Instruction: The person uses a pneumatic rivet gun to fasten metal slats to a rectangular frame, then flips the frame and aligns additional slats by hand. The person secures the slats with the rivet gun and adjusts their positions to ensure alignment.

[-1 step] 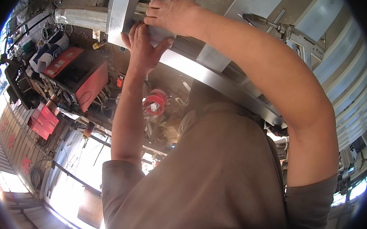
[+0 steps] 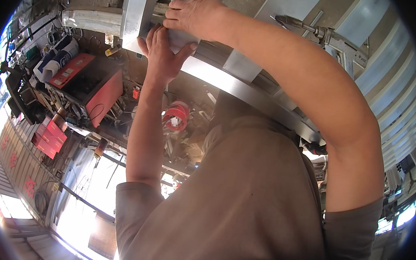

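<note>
My left hand (image 2: 162, 63) rests with spread fingers on a grey metal plate (image 2: 178, 40), its thumb standing well apart from the fingers. Close above it, my right hand (image 2: 196, 16) reaches across from the right, its fingers apart over the far part of the plate. An upright silvery metal profile (image 2: 135, 16) stands just left of both fingertips. From this corner a long shiny metal bar (image 2: 220, 80) runs down to the right, past my body. The undersides of my fingers are hidden, so any grip there cannot be seen.
A drill-like power tool (image 2: 323, 34) lies on metal strips at the upper right. Further right, several long metal profiles (image 2: 402, 61) lie in a row. A red and black cabinet (image 2: 84, 86) stands at left, and a red bucket (image 2: 176, 114) sits below near my left forearm.
</note>
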